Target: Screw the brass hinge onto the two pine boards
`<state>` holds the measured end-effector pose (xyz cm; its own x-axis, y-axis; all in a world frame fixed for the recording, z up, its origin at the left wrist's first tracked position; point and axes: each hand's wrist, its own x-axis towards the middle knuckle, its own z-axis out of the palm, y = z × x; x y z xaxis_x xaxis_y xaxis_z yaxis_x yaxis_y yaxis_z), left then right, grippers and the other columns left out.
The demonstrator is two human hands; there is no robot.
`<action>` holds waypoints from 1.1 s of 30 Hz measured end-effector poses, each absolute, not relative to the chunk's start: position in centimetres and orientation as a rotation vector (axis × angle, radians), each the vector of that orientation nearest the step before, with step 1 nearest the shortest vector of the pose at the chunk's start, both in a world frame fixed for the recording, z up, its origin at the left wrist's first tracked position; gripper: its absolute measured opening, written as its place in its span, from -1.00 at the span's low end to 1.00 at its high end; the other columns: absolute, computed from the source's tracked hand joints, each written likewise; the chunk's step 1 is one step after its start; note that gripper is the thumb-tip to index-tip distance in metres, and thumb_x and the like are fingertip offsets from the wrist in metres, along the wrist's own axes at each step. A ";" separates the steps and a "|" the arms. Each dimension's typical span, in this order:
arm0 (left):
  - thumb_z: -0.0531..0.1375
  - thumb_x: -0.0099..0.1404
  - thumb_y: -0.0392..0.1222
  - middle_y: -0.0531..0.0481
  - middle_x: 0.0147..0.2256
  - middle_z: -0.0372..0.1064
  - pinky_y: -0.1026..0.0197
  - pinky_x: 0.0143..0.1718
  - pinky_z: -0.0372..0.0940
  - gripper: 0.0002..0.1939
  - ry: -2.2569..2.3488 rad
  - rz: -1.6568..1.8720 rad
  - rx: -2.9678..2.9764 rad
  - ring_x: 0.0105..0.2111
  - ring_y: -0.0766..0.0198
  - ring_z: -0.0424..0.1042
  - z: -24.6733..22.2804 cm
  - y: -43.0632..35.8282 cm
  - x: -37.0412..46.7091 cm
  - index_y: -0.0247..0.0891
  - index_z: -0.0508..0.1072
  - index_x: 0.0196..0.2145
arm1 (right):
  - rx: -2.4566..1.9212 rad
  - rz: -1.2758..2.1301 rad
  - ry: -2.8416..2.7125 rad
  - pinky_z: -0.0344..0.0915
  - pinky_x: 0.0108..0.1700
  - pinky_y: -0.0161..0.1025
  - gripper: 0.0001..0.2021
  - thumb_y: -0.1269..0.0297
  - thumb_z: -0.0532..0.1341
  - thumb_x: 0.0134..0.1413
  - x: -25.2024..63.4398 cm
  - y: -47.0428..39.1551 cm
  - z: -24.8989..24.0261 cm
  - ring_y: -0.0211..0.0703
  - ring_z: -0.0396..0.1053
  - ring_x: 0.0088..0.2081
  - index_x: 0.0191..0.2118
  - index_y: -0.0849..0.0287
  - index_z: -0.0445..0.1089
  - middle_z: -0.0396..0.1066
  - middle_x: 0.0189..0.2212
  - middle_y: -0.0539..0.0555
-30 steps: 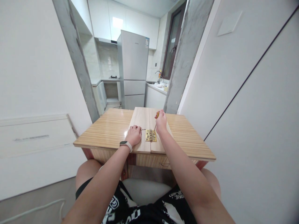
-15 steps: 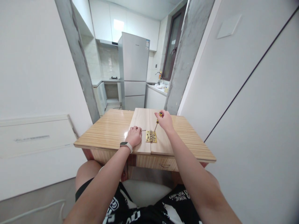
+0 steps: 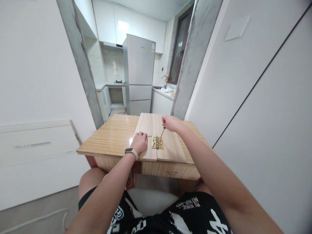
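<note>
My right hand (image 3: 171,123) is wrapped round the handle of a screwdriver (image 3: 162,131), and most of the handle is hidden in the fist. The shaft slants down to the upper right part of a brass hinge (image 3: 157,142). That hinge lies spread across the seam between two pale wooden boards, a left board (image 3: 147,125) and a right board (image 3: 172,148). On the left board rests my left hand (image 3: 140,142), palm down with nothing visible in it. Small dark screws (image 3: 149,136) lie between its fingers and the hinge.
Beneath the boards is a striped wooden table (image 3: 109,133) with a drawer handle (image 3: 171,173) at its front. A white wall stands close on the right. Farther back are a grey fridge (image 3: 140,61) and a sink tap (image 3: 165,79).
My right hand has turned over the screwdriver handle, its wrist and elbow swinging out to the right. The screwdriver tip stays by the hinge, and my left hand stays on the board.
</note>
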<state>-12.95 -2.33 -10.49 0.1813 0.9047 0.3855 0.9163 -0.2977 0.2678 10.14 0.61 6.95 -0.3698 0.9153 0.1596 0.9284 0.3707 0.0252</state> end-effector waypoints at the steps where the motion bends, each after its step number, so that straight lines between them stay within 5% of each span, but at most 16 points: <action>1: 0.03 0.55 -0.12 -0.26 0.08 0.37 -0.06 0.16 0.20 -0.68 -1.847 -0.752 -2.396 0.07 -0.07 0.28 -10.5 -2.3 -13.0 -0.18 0.47 0.11 | -1.669 -0.145 -2.519 0.28 -0.11 -0.26 -0.89 0.31 0.30 0.33 10.2 0.7 7.1 -0.05 0.53 -0.03 -0.06 0.08 0.49 0.61 -0.02 0.14; 5: 0.03 0.55 -0.11 -0.25 0.07 0.37 -0.06 0.16 0.19 -0.67 -1.846 -0.740 -2.392 0.07 -0.06 0.28 -10.6 -2.2 -12.9 -0.19 0.47 0.12 | -1.661 -0.127 -2.524 0.33 -0.05 -0.22 -0.74 0.14 0.33 0.32 10.0 0.6 7.3 0.04 0.54 0.00 0.01 0.17 0.48 0.60 0.00 0.25; 9: 0.03 0.55 -0.12 -0.26 0.07 0.37 -0.06 0.15 0.19 -0.67 -1.845 -0.741 -2.388 0.07 -0.07 0.28 -10.6 -2.3 -12.9 -0.20 0.46 0.14 | -1.746 -0.237 -2.462 0.35 0.01 -0.11 -0.50 -0.17 0.15 0.40 9.7 0.0 7.5 0.18 0.54 0.05 0.00 0.20 0.52 0.58 0.02 0.39; 17: 0.03 0.56 -0.11 -0.27 0.08 0.37 -0.06 0.16 0.18 -0.67 -1.850 -0.746 -2.397 0.08 -0.07 0.28 -10.5 -2.3 -12.9 -0.20 0.46 0.14 | -1.684 -0.177 -2.537 0.33 -0.13 -0.20 -0.85 0.19 0.35 0.29 9.7 0.8 7.7 0.05 0.57 -0.05 -0.10 0.08 0.55 0.64 -0.07 0.19; 21: 0.03 0.56 -0.09 -0.26 0.07 0.37 -0.06 0.16 0.19 -0.66 -1.849 -0.748 -2.385 0.07 -0.06 0.29 -10.7 -2.2 -12.9 -0.19 0.47 0.13 | -1.665 -0.148 -2.596 0.34 -0.15 -0.24 -0.74 0.34 0.44 0.14 9.2 1.0 7.9 0.03 0.57 -0.04 -0.04 0.10 0.55 0.64 -0.04 0.17; 27: 0.03 0.56 -0.10 -0.25 0.07 0.37 -0.05 0.15 0.21 -0.67 -1.853 -0.748 -2.378 0.07 -0.07 0.28 -10.7 -2.3 -12.9 -0.18 0.47 0.13 | -1.740 -0.248 -2.548 0.39 0.01 -0.12 -0.53 -0.13 0.23 0.35 8.5 0.1 8.3 0.19 0.58 0.02 -0.10 0.22 0.61 0.62 -0.04 0.40; 33: 0.04 0.55 -0.12 -0.25 0.07 0.37 -0.06 0.16 0.21 -0.68 -1.844 -0.748 -2.386 0.08 -0.07 0.28 -10.6 -2.4 -12.9 -0.18 0.47 0.12 | -1.798 -0.204 -2.503 0.40 0.02 -0.11 -0.65 -0.04 0.33 0.29 8.5 0.4 8.3 0.15 0.59 0.01 -0.08 0.15 0.62 0.64 -0.07 0.34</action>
<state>-12.91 -2.39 -10.60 0.1796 0.9031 0.3900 0.9196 -0.2950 0.2596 8.51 0.43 8.33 -0.3213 0.9394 0.1193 0.9464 0.3139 0.0763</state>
